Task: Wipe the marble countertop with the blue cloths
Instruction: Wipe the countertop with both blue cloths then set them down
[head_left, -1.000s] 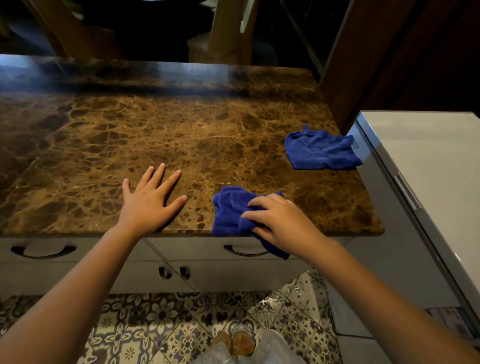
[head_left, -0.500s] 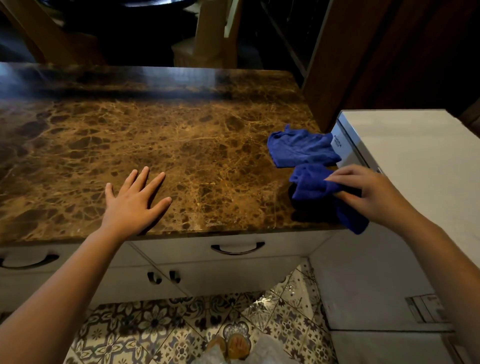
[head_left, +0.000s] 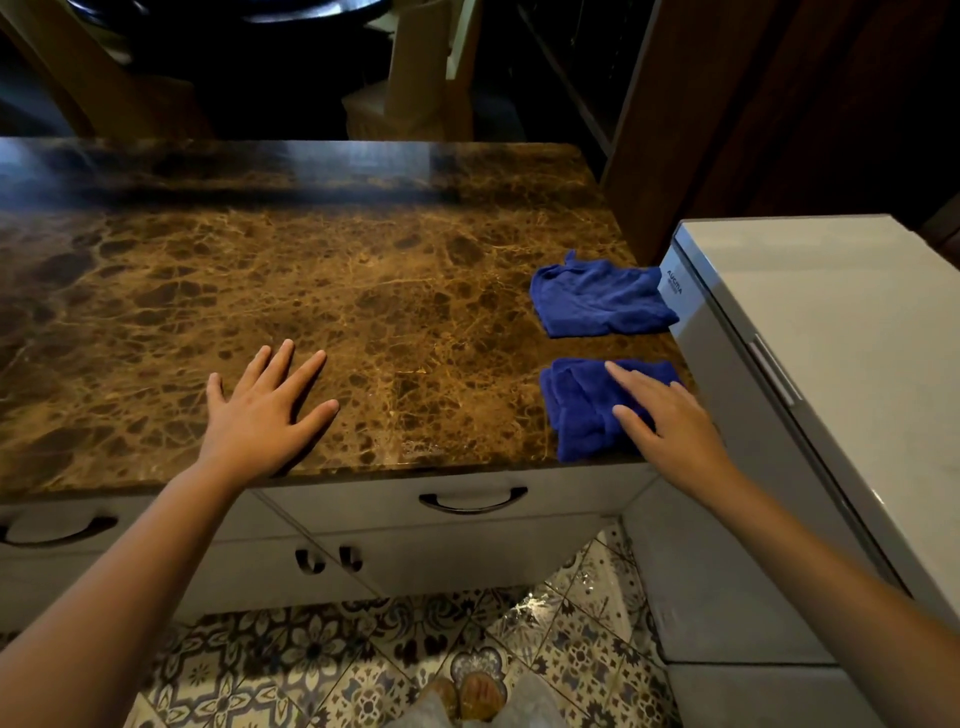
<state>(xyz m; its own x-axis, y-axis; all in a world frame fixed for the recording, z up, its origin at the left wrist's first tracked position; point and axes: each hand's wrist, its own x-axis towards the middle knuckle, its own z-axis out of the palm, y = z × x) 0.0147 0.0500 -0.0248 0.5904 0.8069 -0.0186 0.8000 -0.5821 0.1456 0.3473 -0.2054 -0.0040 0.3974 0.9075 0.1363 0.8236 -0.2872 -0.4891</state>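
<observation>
The brown veined marble countertop (head_left: 322, 291) fills the middle of the view. Two blue cloths lie at its right end. The near blue cloth (head_left: 582, 405) sits bunched at the front right corner, and my right hand (head_left: 670, 421) rests flat on its right side with fingers spread, not gripping. The far blue cloth (head_left: 597, 299) lies loose just behind it, touching the white appliance. My left hand (head_left: 265, 410) lies palm down on the bare marble near the front edge, fingers apart, holding nothing.
A white appliance (head_left: 831, 332) stands against the counter's right end, slightly higher than it. Grey drawers with dark handles (head_left: 472, 501) sit under the counter. Patterned floor tiles (head_left: 363, 649) are below. Wooden furniture (head_left: 421, 67) stands beyond the far edge.
My right hand carried the near cloth from the front middle of the counter to the front right corner, laid it down and loosened its grip. My left hand stayed in place.
</observation>
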